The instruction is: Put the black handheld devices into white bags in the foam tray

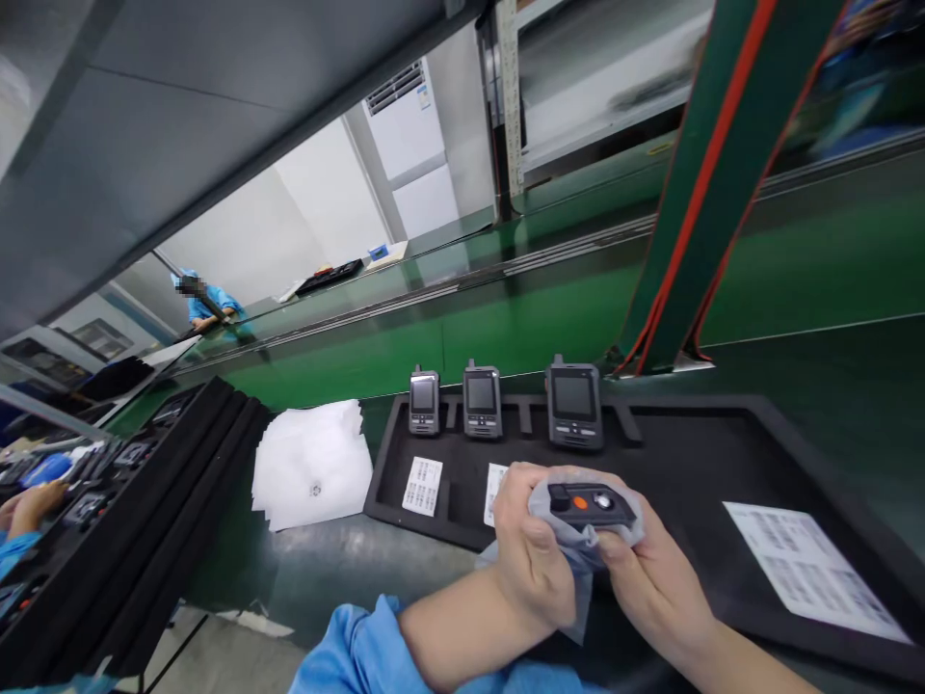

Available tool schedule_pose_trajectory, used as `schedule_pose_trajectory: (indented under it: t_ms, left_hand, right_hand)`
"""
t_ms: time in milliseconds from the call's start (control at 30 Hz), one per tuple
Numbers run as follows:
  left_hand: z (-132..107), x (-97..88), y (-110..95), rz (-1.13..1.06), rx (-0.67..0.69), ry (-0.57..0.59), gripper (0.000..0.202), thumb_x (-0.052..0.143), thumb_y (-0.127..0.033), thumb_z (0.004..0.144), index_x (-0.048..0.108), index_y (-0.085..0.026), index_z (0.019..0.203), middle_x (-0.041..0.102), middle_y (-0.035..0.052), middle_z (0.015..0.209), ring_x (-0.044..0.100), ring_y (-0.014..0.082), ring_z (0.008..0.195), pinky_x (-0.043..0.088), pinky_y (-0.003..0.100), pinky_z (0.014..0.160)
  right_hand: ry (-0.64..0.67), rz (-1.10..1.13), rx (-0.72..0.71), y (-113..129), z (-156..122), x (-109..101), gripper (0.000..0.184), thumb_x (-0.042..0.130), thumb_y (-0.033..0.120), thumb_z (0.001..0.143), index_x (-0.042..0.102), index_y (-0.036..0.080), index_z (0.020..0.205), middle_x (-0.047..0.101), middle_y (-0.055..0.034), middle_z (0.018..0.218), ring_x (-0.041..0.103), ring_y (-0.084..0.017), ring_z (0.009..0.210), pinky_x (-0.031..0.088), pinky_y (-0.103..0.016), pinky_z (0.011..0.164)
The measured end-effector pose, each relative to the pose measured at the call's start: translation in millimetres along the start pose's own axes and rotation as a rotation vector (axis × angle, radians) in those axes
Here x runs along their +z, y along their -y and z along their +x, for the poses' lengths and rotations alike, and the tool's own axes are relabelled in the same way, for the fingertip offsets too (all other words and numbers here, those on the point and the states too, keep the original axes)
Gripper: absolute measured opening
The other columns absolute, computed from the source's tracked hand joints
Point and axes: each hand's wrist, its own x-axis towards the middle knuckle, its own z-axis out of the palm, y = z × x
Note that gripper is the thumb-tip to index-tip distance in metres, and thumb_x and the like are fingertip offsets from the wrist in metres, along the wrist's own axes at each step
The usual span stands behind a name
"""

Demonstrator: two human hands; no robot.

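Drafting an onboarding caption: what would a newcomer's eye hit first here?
Likely the orange spot on the dark device, partly wrapped in translucent film between the left hand and right hand, right of centre. Next, three screened handhelds lined along the black tray's far edge, and the white stack left of it.

A white cabinet (414,145) (vented high up) stands by pale walls (256,226) beyond a green worktop (405,347).
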Motion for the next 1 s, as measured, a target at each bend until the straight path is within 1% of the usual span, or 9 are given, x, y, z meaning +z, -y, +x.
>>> schedule_pose_trajectory:
  t_ms: [200, 367, 500, 567, 700, 767, 833, 933, 1000]
  left_hand:
    - [-1.0, 9.9, -0.2, -0.033, -0.037, -0.025, 0.048, 0.013, -0.052, 0.087, 0.044, -0.016, 0.087, 0.041, 0.0062, 0.084, 0.043, 0.016, 0.078, 0.036, 0.03, 0.071]
    - [-1.7, 10.9, 2.6, -0.055, -0.07, 0.024, 0.047, 0.012, -0.05, 0.087, 0.044, -0.016, 0.087, 0.039, 0.0061, 0.086, 0.042, 0.0158, 0.08, 0.036, 0.029, 0.073]
    - [-6.0, 10.9, 6.8, -0.263, -0.045, 0.06, 0.049, 0.027, -0.063, 0.08, 0.04, -0.021, 0.102, 0.04, 0.006, 0.095, 0.045, 0.0171, 0.087, 0.039, 0.031, 0.079]
    - [-7.0, 9.3, 7.2, -0.365, -0.12, 0.121, 0.056, 0.042, -0.066, 0.072, 0.039, -0.02, 0.103, 0.045, 0.0073, 0.099, 0.047, 0.0184, 0.09, 0.04, 0.032, 0.081]
    - [-8.3, 6.8, 3.4, -0.395, -0.431, 0.409, 0.055, 0.064, -0.055, 0.062, 0.049, -0.013, 0.095, 0.056, 0.0089, 0.09, 0.053, 0.0182, 0.081, 0.042, 0.029, 0.076]
    - [-10.0, 7.1, 1.2, -0.377, -0.54, 0.463, 0.049, 0.065, -0.054, 0.061, 0.056, -0.011, 0.084, 0.058, 0.0072, 0.077, 0.053, 0.0155, 0.07, 0.043, 0.027, 0.067]
    - [-11.4, 5.6, 1.2, -0.385, -0.593, 0.421, 0.047, 0.065, -0.053, 0.061, 0.06, -0.01, 0.08, 0.06, 0.0071, 0.074, 0.054, 0.015, 0.067, 0.044, 0.025, 0.065]
    - [-9.4, -5.2, 7.6, -0.387, -0.601, 0.24, 0.049, 0.066, -0.053, 0.06, 0.063, -0.011, 0.086, 0.064, 0.0086, 0.083, 0.058, 0.0179, 0.075, 0.046, 0.026, 0.069]
    - [-5.4, -16.1, 14.4, -0.341, -0.605, 0.095, 0.051, 0.066, -0.053, 0.06, 0.062, -0.011, 0.087, 0.065, 0.0098, 0.086, 0.059, 0.0205, 0.08, 0.047, 0.027, 0.072]
  right_hand:
    - [-0.128, 0.2, 0.111, 2.9, -9.3, -2.2, 0.032, 0.026, 0.035, 0.095, 0.043, 0.029, 0.121, 0.052, -0.002, 0.109, 0.05, -0.012, 0.098, 0.045, -0.018, 0.08]
    - [-0.16, 0.23, 0.097, 7.9, -7.6, -3.8, 0.026, 0.032, 0.03, 0.094, 0.057, 0.027, 0.103, 0.054, -0.0004, 0.104, 0.05, -0.011, 0.097, 0.043, -0.019, 0.085]
    - [-0.258, 0.465, 0.294, 15.4, -0.1, -5.2, 0.023, 0.038, 0.032, 0.092, 0.061, 0.027, 0.09, 0.057, 0.0012, 0.097, 0.054, -0.01, 0.09, 0.048, -0.018, 0.078]
    - [-0.301, 0.59, 0.35, 24.2, 8.3, -9.9, 0.022, 0.042, 0.033, 0.09, 0.063, 0.028, 0.085, 0.058, 0.0031, 0.093, 0.057, -0.009, 0.083, 0.049, -0.015, 0.072]
    - [-0.299, 0.63, 0.322, 44.4, 28.7, -28.4, 0.019, 0.046, 0.037, 0.088, 0.064, 0.032, 0.082, 0.06, 0.0047, 0.086, 0.058, -0.009, 0.078, 0.051, -0.016, 0.067]
    - [-0.225, 0.544, 0.283, 45.9, 34.2, -41.3, 0.021, 0.042, 0.036, 0.09, 0.063, 0.033, 0.084, 0.059, 0.0046, 0.088, 0.057, -0.009, 0.081, 0.051, -0.016, 0.067]
    - [-0.104, 0.303, 0.217, 37.9, 33.1, -57.4, 0.025, 0.034, 0.036, 0.093, 0.059, 0.034, 0.096, 0.057, 0.0034, 0.097, 0.056, -0.011, 0.087, 0.051, -0.019, 0.069]
    - [0.093, -0.419, 0.022, 14.0, 18.1, -85.7, 0.034, 0.027, 0.039, 0.093, 0.045, 0.024, 0.117, 0.053, -0.0064, 0.109, 0.053, -0.021, 0.095, 0.051, -0.035, 0.07]
    - [0.208, -0.886, -0.185, -2.4, 1.5, -102.8, 0.036, 0.024, 0.038, 0.092, 0.051, 0.016, 0.102, 0.058, -0.01, 0.094, 0.058, -0.027, 0.078, 0.049, -0.044, 0.058]
